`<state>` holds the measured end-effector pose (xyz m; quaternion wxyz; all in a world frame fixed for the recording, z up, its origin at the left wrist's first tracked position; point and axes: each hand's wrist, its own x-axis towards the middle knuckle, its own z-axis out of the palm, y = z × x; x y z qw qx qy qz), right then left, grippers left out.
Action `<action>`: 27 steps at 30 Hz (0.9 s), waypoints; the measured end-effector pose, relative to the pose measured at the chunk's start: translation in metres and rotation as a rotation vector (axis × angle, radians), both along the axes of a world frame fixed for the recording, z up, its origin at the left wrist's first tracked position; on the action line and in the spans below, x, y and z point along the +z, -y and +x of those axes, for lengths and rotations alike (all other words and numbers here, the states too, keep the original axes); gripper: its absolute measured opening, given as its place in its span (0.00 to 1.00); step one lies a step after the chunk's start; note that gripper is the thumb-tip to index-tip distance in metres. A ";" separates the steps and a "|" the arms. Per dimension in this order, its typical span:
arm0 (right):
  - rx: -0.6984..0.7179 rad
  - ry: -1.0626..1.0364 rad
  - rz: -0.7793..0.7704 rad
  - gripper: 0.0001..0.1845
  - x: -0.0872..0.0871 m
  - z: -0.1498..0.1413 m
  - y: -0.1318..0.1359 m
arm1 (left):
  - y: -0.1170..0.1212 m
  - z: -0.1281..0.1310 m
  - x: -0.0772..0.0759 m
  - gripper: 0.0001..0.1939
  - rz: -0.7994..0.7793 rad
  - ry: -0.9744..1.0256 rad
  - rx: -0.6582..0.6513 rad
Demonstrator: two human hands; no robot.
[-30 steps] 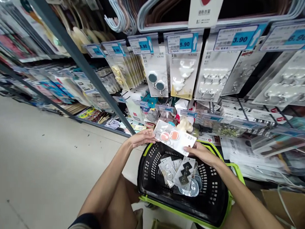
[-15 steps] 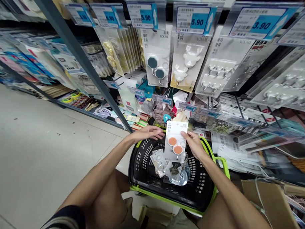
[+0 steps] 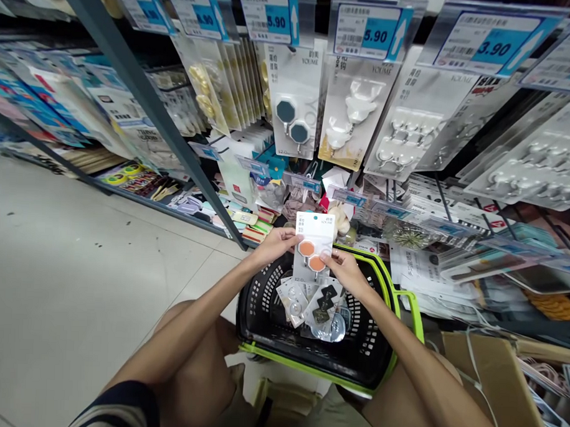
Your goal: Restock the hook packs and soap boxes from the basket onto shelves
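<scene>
1. The hook card (image 3: 314, 239), a white pack with two orange octagonal hooks, is held up above the far side of the black basket (image 3: 266, 337), its printed front facing the person.
2. The left hand (image 3: 280, 243), also above the basket's far side, has its fingers closed on the card's left edge.
3. The right hand (image 3: 346, 268), over the basket's far right part, grips the card's right edge, its thumb on the front beside the lower orange hook.
4. Inside the basket, a pack with a black zigzag piece (image 3: 323, 305) lies partly over a clear, bluish round item (image 3: 332, 328); to their left is a pack with clear round pieces (image 3: 292, 303).
5. Beyond the basket hang a card with two dark teal octagonal hooks (image 3: 293, 102) and, to its right, a card with white hooks (image 3: 349, 110), each under a price label reading 5.90.
6. A grey post (image 3: 166, 122) slants down beyond the basket's left side.
7. Right of the basket stands an open cardboard box (image 3: 498, 383).
</scene>
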<state>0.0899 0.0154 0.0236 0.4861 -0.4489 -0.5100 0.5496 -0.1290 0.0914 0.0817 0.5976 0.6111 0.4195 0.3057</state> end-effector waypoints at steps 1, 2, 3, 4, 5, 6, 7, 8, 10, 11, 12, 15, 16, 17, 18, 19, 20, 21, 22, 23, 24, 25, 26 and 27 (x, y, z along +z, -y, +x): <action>-0.002 -0.004 0.000 0.28 0.001 0.000 0.000 | 0.000 0.000 -0.001 0.26 0.014 -0.021 -0.004; -0.007 -0.008 0.003 0.28 0.003 0.001 0.000 | 0.000 0.000 -0.003 0.27 0.026 -0.045 -0.016; -0.017 -0.008 0.007 0.27 0.005 0.001 0.000 | -0.001 -0.001 -0.004 0.27 0.034 -0.069 -0.037; -0.031 -0.006 0.013 0.27 0.008 0.002 0.000 | -0.001 -0.002 -0.006 0.27 0.038 -0.092 -0.070; -0.046 0.000 0.019 0.27 0.010 0.003 0.000 | -0.002 -0.003 -0.008 0.27 0.039 -0.109 -0.113; -0.060 0.006 0.024 0.26 0.012 0.003 0.000 | -0.003 -0.004 -0.010 0.26 0.039 -0.115 -0.158; -0.070 0.011 0.028 0.26 0.014 0.004 -0.001 | -0.003 -0.005 -0.012 0.25 0.044 -0.112 -0.197; -0.075 0.013 0.029 0.26 0.015 0.004 -0.001 | -0.004 -0.005 -0.014 0.24 0.055 -0.105 -0.222; -0.075 0.013 0.033 0.26 0.016 0.004 -0.001 | -0.004 -0.005 -0.017 0.22 0.090 -0.089 -0.227; -0.075 0.015 0.034 0.26 0.015 0.005 -0.001 | -0.004 -0.005 -0.018 0.22 0.102 -0.089 -0.218; -0.076 0.018 0.032 0.26 0.015 0.005 -0.001 | -0.003 -0.004 -0.019 0.22 0.105 -0.092 -0.210; -0.078 0.027 0.025 0.26 0.013 0.005 -0.001 | -0.002 -0.003 -0.019 0.21 0.087 -0.100 -0.214; -0.078 0.027 0.024 0.26 0.013 0.005 -0.001 | -0.001 -0.002 -0.019 0.21 0.083 -0.102 -0.216; -0.077 0.026 0.024 0.26 0.012 0.005 -0.001 | -0.001 -0.002 -0.018 0.21 0.082 -0.105 -0.218; -0.076 0.023 0.026 0.26 0.012 0.005 -0.001 | -0.001 -0.002 -0.018 0.21 0.085 -0.108 -0.218; -0.076 0.023 0.027 0.26 0.012 0.005 -0.001 | -0.001 -0.002 -0.017 0.21 0.088 -0.112 -0.218; -0.076 0.024 0.029 0.26 0.012 0.005 -0.001 | 0.000 -0.002 -0.017 0.21 0.092 -0.115 -0.218; -0.076 0.026 0.030 0.26 0.012 0.006 -0.001 | 0.000 -0.002 -0.016 0.21 0.093 -0.114 -0.220; -0.076 0.029 0.031 0.26 0.012 0.006 -0.001 | 0.000 -0.002 -0.016 0.21 0.091 -0.109 -0.225; -0.076 0.032 0.032 0.26 0.012 0.006 -0.001 | 0.000 -0.001 -0.016 0.22 0.090 -0.102 -0.230; -0.074 0.033 0.032 0.26 0.012 0.006 -0.001 | 0.001 -0.001 -0.016 0.22 0.091 -0.094 -0.235; -0.074 0.033 0.033 0.26 0.011 0.007 -0.001 | 0.001 0.000 -0.016 0.22 0.095 -0.088 -0.237; -0.071 0.032 0.033 0.26 0.011 0.007 -0.001 | 0.001 0.000 -0.017 0.22 0.099 -0.082 -0.236; -0.070 0.031 0.030 0.26 0.010 0.008 -0.001 | 0.002 0.001 -0.018 0.22 0.103 -0.076 -0.232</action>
